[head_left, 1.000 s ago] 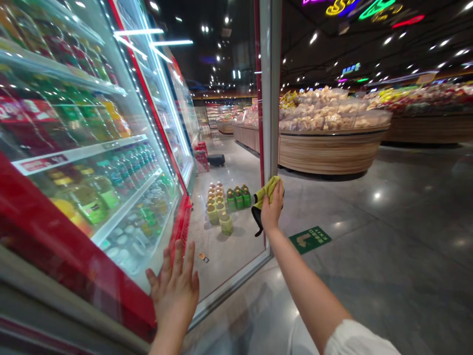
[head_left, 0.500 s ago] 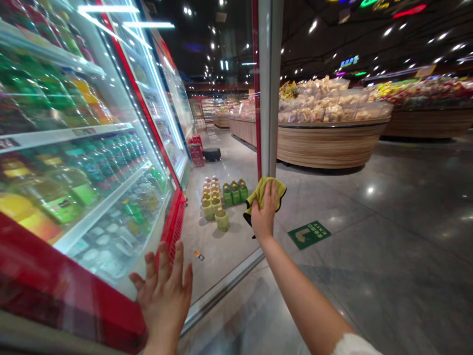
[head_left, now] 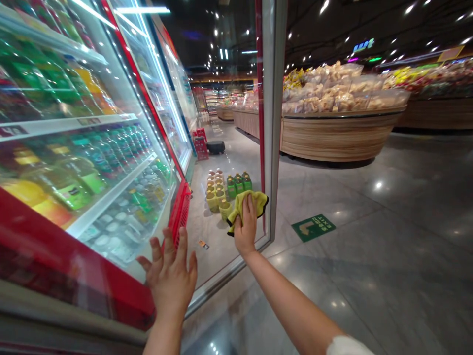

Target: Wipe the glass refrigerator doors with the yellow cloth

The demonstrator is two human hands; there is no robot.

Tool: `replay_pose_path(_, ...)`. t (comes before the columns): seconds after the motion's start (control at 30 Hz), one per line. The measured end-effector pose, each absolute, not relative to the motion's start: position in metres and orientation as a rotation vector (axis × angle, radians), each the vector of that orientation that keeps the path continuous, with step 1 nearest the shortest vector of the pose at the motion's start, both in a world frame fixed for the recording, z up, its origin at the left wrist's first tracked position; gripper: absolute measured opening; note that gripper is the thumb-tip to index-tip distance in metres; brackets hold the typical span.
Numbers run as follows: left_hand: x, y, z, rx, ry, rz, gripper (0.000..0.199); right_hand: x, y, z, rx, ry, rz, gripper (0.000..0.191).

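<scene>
My right hand (head_left: pixel 247 229) is closed over a yellow-green cloth with black edging (head_left: pixel 254 201), which lies against the glass door (head_left: pixel 218 261) near its lower outer corner. Fingers spread, my left hand (head_left: pixel 173 276) is held up at the lower part of the same door; whether its palm touches the glass I cannot tell. The door has a grey metal frame (head_left: pixel 275 123) and stands swung open. Through the glass show several bottles in pale yellow packs (head_left: pixel 214 192) and green bottles (head_left: pixel 239 183) on the floor.
Left is a lit drinks cooler with shelves of bottles (head_left: pixel 79 180) and a red lower edge (head_left: pixel 92 276). A round wood-panelled stand (head_left: pixel 332 135) heaped with bagged goods is ahead right. A green exit sign (head_left: pixel 313 228) is on the grey floor. Red boxes (head_left: pixel 200 147) stand farther back.
My right hand has moved the cloth from the door's metal frame leftward and down onto the glass. My left hand stays spread, slightly farther right in view. The view has shifted a little.
</scene>
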State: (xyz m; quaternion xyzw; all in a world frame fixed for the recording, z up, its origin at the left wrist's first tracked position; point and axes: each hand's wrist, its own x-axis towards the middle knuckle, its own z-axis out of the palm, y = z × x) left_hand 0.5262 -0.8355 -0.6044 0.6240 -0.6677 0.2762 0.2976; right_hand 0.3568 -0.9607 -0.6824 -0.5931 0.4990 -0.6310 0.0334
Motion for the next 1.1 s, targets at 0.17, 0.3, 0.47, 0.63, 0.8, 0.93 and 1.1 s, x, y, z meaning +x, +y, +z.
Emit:
replay_pose_path(0.17,0.530,-0.835,-0.608,1.742,-1.792,0.645,0.088,0.356,-0.954,-0.733,-1.469,1.791,-2.025,0.077)
replay_pose_path(0.3,0.535,-0.837,-0.614,1.761,-1.802,0.586,0.088,0.372,-0.946,-0.727,-1.579,1.784,-1.956,0.075)
replay_pose_path(0.47,0.533,-0.836,-0.615,1.748,-1.792,0.598,0.084,0.375,-0.923,-0.736,-2.226,1.575,-1.578,0.066)
replay_pose_path(0.63,0.524,-0.833,-0.608,1.795,-1.753,0.580,0.084,0.357,-0.941,-0.751,-1.880,1.749,-1.699,0.068)
replay_pose_path(0.8,0.521,-0.827,-0.597,1.844,-1.814,0.556,0.075,0.389,-0.934,-0.723,-2.104,1.650,-1.617,0.066)
replay_pose_path(0.93,0.534,-0.811,-0.605,1.815,-1.870,0.598,0.074,0.387,-0.912,-0.749,-2.570,1.387,-1.303,0.060)
replay_pose_path(1.1,0.554,-0.786,-0.631,1.936,-1.702,0.614,0.082,0.369,-0.933,-0.736,-2.072,1.790,-1.548,0.062)
